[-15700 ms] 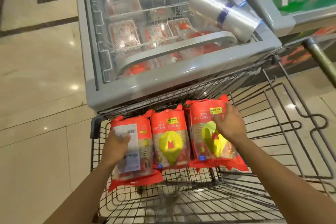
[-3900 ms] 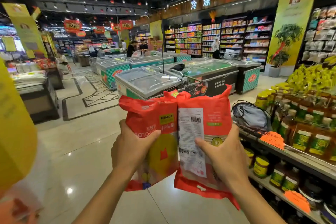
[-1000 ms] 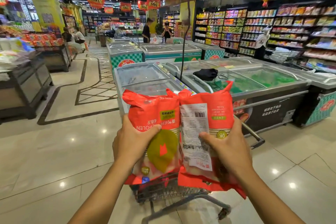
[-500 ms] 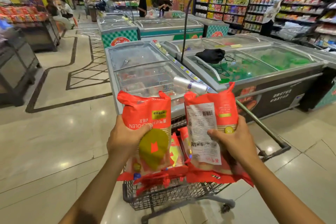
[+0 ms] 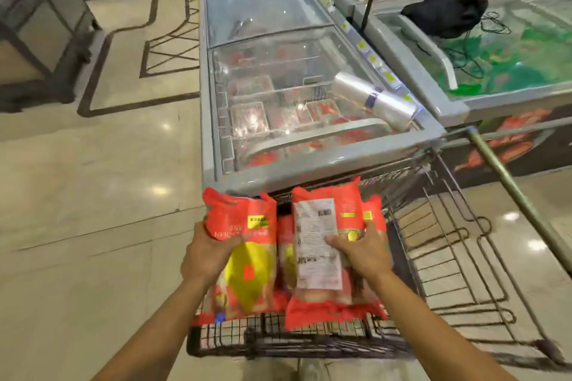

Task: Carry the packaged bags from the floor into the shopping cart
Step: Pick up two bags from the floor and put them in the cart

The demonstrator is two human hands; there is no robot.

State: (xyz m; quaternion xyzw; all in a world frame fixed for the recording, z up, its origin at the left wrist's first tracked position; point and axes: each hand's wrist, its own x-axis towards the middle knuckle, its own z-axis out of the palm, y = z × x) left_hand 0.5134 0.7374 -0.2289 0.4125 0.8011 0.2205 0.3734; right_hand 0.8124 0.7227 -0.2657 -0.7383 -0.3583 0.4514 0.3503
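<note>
low in the middle of the frame, the left hand (image 5: 205,257) is clamped on one red packaged bag (image 5: 244,244) and the right hand (image 5: 362,252) on another, label side up (image 5: 318,244), both over the shopping cart (image 5: 294,340), where more red bags (image 5: 286,252) already stand. the risk, i judge: the left bag hangs near the cart's left rim and could tip onto the floor (image 5: 93,210), or the slick film could slip on release.
</note>
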